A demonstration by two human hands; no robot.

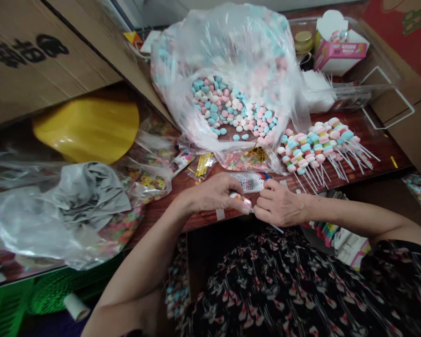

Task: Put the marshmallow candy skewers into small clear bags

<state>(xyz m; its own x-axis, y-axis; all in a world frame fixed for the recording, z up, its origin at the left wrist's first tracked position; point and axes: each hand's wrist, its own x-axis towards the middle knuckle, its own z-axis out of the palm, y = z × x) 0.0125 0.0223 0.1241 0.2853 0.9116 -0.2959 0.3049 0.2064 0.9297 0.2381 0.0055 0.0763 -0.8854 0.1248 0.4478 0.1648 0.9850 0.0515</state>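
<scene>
Reddish-brown wooden table (381,152) — big clear bag (231,107) of pastel candies at centre, candy skewers (319,150) fanned out right of it. Packet of gold twist ties (201,166) just before bag; bags of multicoloured candy (147,180) along left — pink carton (340,49) at back.

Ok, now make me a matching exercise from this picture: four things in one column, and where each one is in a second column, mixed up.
Things:
1. Clear plastic bag of pastel candies
2. Fanned candy skewers
3. Pink carton
4. Pink-and-white candy stick

Places:
A. Pinched between the left hand and right hand
B. Open at the far right, beyond the bag
C. Lying on the wooden table, right of the bag
D. Slumped open at the table's far side, near the centre

Pairs: 1-D, 2-C, 3-B, 4-A.
</scene>
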